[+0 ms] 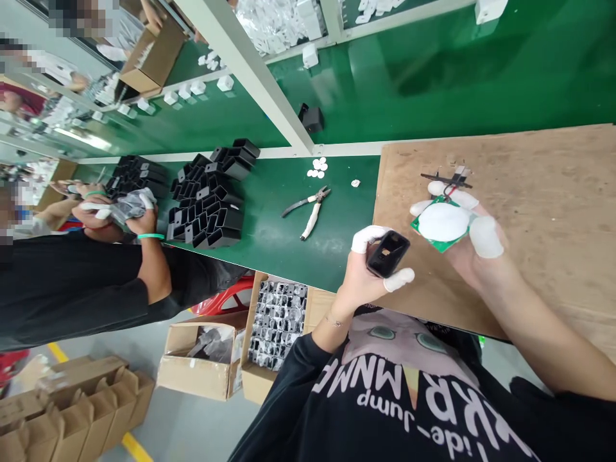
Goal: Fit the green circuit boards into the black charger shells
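Note:
My left hand [357,274], with white finger cots on its tips, grips a small black plastic housing [389,254]. The housing's hollow side is turned up and shows a small light patch inside. In my right hand [481,247], also wearing finger cots, is a green circuit board [443,245] bearing a white round disc [443,222]. Red and black wires run from the board to a thin black part [447,180] beyond my fingertips. Both hands are above the brown board near the table's front edge, and the two pieces are apart.
Cutting pliers [314,208] lie on the green table [269,237], near several white discs [317,168]. Black housings [206,199] are stacked further left, where a co-worker's hands [142,218] hold a wrapped item. A post [250,70] rises behind; cartons [202,366] stand below.

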### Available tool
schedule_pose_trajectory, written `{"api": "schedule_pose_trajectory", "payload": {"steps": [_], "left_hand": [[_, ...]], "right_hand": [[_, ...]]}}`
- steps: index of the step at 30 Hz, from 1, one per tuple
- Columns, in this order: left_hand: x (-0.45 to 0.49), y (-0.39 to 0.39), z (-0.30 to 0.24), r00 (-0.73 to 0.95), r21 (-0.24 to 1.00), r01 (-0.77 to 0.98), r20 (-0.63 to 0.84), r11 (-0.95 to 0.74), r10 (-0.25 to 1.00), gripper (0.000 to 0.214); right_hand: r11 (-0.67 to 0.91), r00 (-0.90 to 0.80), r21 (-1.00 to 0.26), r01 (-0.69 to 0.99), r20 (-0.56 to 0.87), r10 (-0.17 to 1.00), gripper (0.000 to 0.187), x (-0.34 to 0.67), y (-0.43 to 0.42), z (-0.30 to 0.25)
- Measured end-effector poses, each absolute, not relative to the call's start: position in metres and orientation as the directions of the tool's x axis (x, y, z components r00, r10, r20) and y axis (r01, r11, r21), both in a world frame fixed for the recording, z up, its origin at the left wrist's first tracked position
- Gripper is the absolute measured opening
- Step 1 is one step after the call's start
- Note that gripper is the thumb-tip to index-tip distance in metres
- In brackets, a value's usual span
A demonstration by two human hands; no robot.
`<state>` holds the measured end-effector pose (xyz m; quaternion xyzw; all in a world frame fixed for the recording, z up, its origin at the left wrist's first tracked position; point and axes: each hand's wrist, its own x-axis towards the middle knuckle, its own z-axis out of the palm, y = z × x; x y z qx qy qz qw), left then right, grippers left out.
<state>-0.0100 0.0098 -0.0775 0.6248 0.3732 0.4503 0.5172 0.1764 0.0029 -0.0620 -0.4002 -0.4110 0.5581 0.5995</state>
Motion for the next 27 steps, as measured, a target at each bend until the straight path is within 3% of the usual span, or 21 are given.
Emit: {"api": "schedule_pose_trajectory", "payload": {"steps": [3,6,11,14,18,22,27], "left_hand": [[-0.017,0.017,-0.076,0.400,0.925,0.093,0.304,-0.368,0.865,0.076],[-0.022,0.025,-0.070,0.450,0.819,0.178,0.425,-0.546,0.785,0.078],[-0.022,0.032,-0.056,0.470,0.727,0.152,0.543,-0.670,0.696,0.071],[-0.019,0.034,-0.052,0.495,0.694,0.094,0.589,-0.714,0.639,0.068],[-0.018,0.035,-0.054,0.487,0.713,0.072,0.585,-0.697,0.649,0.065],[-0.019,0.034,-0.056,0.493,0.768,0.067,0.529,-0.637,0.690,0.065],[-0.017,0.034,-0.058,0.511,0.777,0.073,0.509,-0.626,0.692,0.072]], "right_hand": [[0.088,-0.002,-0.934,-0.348,0.094,0.996,0.051,0.170,-0.010,-0.050],[0.176,0.002,-0.936,-0.304,0.184,0.983,0.056,0.165,-0.026,-0.040],[0.397,-0.030,-0.918,0.001,0.397,0.917,0.052,0.166,-0.042,-0.031],[0.537,-0.164,-0.813,0.227,0.511,0.844,0.034,0.167,-0.040,-0.027],[0.659,-0.190,-0.628,0.414,0.648,0.738,0.015,0.165,-0.034,-0.018],[0.668,-0.184,-0.547,0.504,0.688,0.702,0.016,0.161,-0.035,-0.016],[0.535,-0.202,-0.730,0.425,0.499,0.842,0.027,0.160,-0.037,-0.023]]}}
